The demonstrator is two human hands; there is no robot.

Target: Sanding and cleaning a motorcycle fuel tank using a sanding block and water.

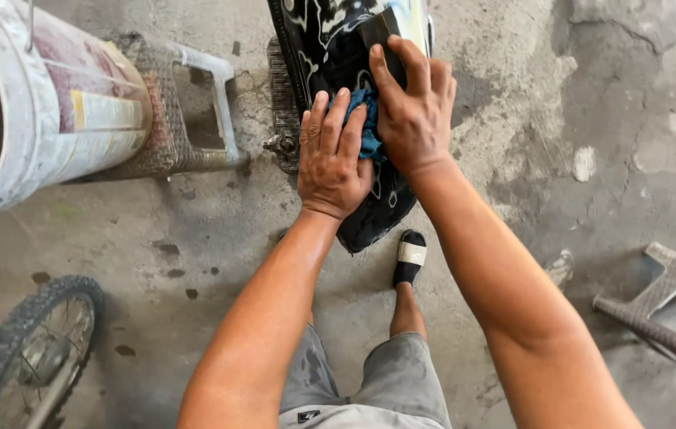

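A glossy black panel (330, 48) with white swirl markings stands on end on the concrete floor in front of me. My left hand (332, 159) presses a blue cloth (368, 131) flat against its surface, fingers spread. My right hand (413, 107) lies beside and partly over the left, palm down on the panel and on the cloth's edge, its fingertips touching a dark flat pad (378, 32). Most of the cloth is hidden under both hands.
A large white bucket (60, 103) lies at the upper left beside a woven plastic stool (187, 103). A knobby bicycle wheel (32, 353) sits at the lower left. Another woven stool (664, 310) is at the right. My sandalled foot (410, 258) stands below the panel.
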